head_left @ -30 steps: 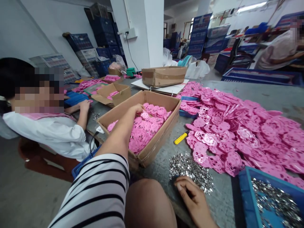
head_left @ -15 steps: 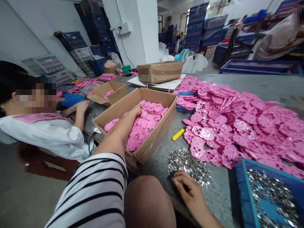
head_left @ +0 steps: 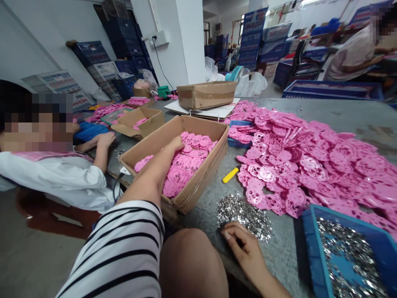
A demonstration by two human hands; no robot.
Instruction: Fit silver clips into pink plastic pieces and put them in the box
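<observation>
My left hand (head_left: 177, 143) reaches deep into a large open cardboard box (head_left: 198, 186) and rests on the pink plastic pieces (head_left: 186, 165) that fill it; its fingers are hidden among them. My right hand (head_left: 245, 248) lies at the near table edge. Its fingers are curled into a pinch beside a loose pile of small silver metal bits (head_left: 242, 213), and I cannot see what they hold. My bare knee and striped sleeve fill the bottom of the view.
A big heap of pink pieces (head_left: 310, 157) covers the grey table (head_left: 341, 111). Around it are a blue tray (head_left: 310, 248) of silver bits, a yellow tool (head_left: 230, 174), a closed carton (head_left: 206, 95) and a small open box (head_left: 139, 120). A co-worker (head_left: 62, 178) sits at left.
My left hand stays in the box, drawn back very slightly. The right hand keeps its pinch by the silver pile. The view has shifted a little.
</observation>
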